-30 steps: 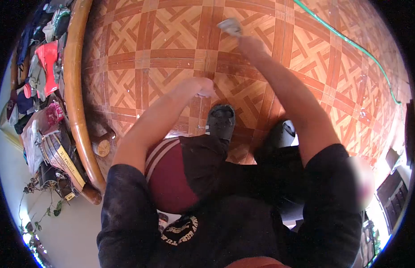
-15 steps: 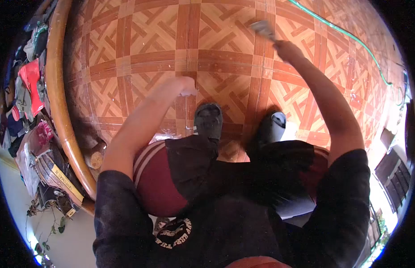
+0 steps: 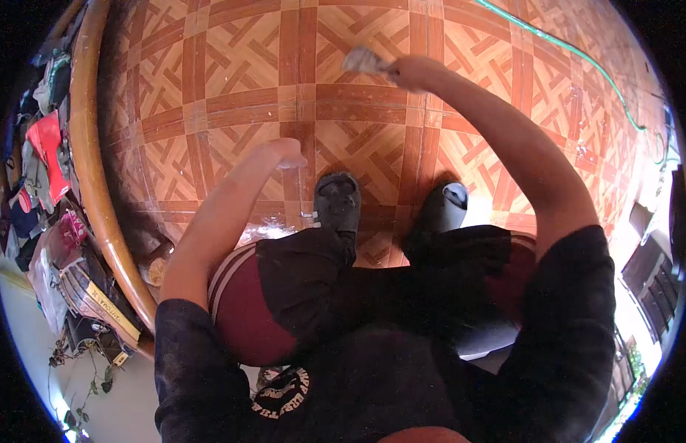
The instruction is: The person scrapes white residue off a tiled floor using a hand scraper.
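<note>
My right hand (image 3: 418,74) is closed on the handle of a flat, pale scraper-like tool (image 3: 363,60), whose wide end points left over the patterned floor (image 3: 247,100). The tool is somewhat blurred. Farther left and nearer my body, my left hand (image 3: 289,153) hangs above the floor with its wrist bent. Its fingers are mostly hidden and blurred, so I cannot make out whether it holds anything. Below the hands are my two dark shoes, the left one (image 3: 337,203) and the right one (image 3: 446,207).
A curved wooden rail (image 3: 99,170) runs down the left side. Beyond it lie piled items, including a red object (image 3: 49,155) and a yellowish box (image 3: 110,310). A green hose (image 3: 579,53) curves across the floor at the upper right. Shiny clear plastic (image 3: 269,227) lies by my left knee.
My right hand has swept left with the tool, which now lies farther left and slightly lower in view. My left hand has shifted a little left and down.
</note>
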### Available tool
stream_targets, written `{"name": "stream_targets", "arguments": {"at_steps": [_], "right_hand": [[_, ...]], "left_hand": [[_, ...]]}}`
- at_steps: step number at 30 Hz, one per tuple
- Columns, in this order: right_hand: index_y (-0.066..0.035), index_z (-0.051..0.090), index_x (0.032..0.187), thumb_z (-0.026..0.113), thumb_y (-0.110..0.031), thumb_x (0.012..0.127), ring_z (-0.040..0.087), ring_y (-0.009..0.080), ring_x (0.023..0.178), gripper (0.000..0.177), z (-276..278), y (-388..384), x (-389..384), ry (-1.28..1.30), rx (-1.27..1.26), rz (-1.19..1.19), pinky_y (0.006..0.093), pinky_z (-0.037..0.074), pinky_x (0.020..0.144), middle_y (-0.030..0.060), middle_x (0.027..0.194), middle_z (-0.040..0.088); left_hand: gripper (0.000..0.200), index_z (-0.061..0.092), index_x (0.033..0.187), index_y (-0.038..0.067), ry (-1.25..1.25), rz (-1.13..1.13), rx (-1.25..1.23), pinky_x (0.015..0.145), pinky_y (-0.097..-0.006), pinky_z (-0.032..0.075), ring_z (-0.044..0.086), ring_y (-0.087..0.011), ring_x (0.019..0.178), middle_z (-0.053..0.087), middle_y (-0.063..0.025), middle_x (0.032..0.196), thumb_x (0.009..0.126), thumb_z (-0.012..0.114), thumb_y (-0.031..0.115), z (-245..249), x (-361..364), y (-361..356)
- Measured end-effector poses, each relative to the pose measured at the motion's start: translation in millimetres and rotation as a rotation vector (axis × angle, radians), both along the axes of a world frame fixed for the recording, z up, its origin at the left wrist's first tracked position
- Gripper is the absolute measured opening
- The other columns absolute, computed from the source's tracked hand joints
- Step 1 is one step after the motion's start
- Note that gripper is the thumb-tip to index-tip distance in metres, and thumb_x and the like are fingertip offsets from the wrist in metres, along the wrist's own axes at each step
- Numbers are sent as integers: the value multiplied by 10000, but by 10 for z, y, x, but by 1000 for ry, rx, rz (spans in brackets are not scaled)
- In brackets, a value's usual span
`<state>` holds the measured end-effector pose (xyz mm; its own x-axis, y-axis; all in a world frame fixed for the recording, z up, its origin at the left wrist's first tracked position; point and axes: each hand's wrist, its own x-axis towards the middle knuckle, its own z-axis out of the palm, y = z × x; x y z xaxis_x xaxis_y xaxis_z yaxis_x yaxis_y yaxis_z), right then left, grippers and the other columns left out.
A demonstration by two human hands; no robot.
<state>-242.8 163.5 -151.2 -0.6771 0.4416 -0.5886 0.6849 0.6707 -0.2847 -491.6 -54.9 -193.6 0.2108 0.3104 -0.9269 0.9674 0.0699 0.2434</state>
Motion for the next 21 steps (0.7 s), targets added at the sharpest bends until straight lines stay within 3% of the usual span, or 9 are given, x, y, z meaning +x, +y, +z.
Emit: {"name": "stream_targets", "arguments": {"at_steps": [2, 4, 6, 8, 10, 13, 17, 18, 21], "right_hand": [[-79, 658, 980, 473, -233, 905, 670, 344, 840, 252, -134, -147, 227, 23, -7, -72, 441, 551, 680, 178, 936, 675], [-83, 657, 970, 472, -214, 901, 665, 345, 836, 237, -288, -91, 415, 49, 222, -412, 452, 541, 697, 172, 922, 674], [-84, 652, 966, 480, -216, 899, 663, 345, 829, 228, -448, -247, 562, -65, 29, -159, 465, 536, 698, 180, 901, 670], [-94, 649, 994, 486, -242, 908, 663, 349, 832, 236, -697, -689, 823, 45, 41, 178, 472, 536, 690, 186, 891, 669], [-79, 643, 992, 492, -271, 913, 663, 351, 828, 256, 13, -755, 869, -51, 12, -117, 474, 535, 678, 183, 886, 670], [-71, 641, 969, 490, -290, 918, 664, 346, 824, 271, -192, -544, 1333, -9, 111, -586, 466, 534, 669, 184, 888, 670], [-87, 646, 975, 470, -309, 921, 661, 349, 853, 288, -141, -789, 1923, -196, 12, -343, 464, 531, 692, 181, 919, 672], [-82, 650, 992, 470, -279, 907, 655, 348, 868, 281, 205, -922, 1945, -215, -92, -566, 469, 521, 723, 179, 935, 671], [-162, 624, 1127, 468, -264, 886, 647, 349, 879, 305, 242, -1203, 2478, -189, 5, -599, 469, 511, 755, 177, 948, 668]], "left_hand": [[464, 670, 867, -37, 21, 186, -145, 683, -435, 510, 650, -370, 745, 671, -205, 851, 790, 561, 407, 71, -24, 33], [449, 677, 862, -26, 41, 165, -146, 679, -432, 511, 651, -355, 739, 673, -197, 846, 792, 561, 402, 89, 15, 94], [435, 683, 857, -15, 79, 137, -150, 676, -430, 511, 653, -341, 732, 675, -190, 842, 793, 560, 397, -21, -72, 19], [431, 689, 819, 1, -25, -68, 107, 642, -417, 511, 648, -302, 689, 663, -173, 746, 804, 567, 414, -609, -136, -30], [436, 695, 794, 9, -57, -125, 67, 601, -412, 507, 640, -279, 643, 621, -163, 632, 815, 570, 426, -769, -90, 49], [434, 702, 801, 11, -80, 31, -57, 589, -420, 509, 643, -284, 635, 596, -170, 582, 826, 561, 421, -85, 209, 319], [413, 683, 789, 6, -68, 25, 1, 519, -390, 499, 623, -282, 574, 622, -155, 648, 837, 557, 397, -126, 309, 441], [413, 671, 779, -2, -111, 104, 13, 491, -372, 494, 611, -282, 548, 632, -151, 679, 835, 563, 393, -142, 321, 441], [385, 642, 819, -19, -177, 221, 49, 454, -339, 484, 599, -259, 513, 626, -137, 702, 841, 577, 360, -109, 367, 467]]}}
